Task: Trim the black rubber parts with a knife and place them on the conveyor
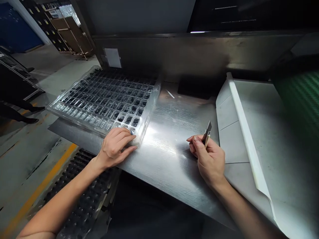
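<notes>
Near the right front corner of a clear plastic tray (152,111), my left hand (116,146) curls its fingers over the last pockets. Its thumb lies along the tray's front edge, and what is under the fingertips is mostly hidden. Small dark parts (135,122) fill many of the tray's pockets; the front row at the left looks bare. My right hand (208,156) is closed around a utility knife (208,129), its grey angled blade pointing up. The knife is held above the metal table (169,146), apart from the tray.
A white bin (239,116) stands at the right, beside green ribbed material (299,96). On the table lie a thin white strip (170,94) and a dark flat object (193,89). Below left is another tray of dark parts (82,196). A person's legs (20,111) show at far left.
</notes>
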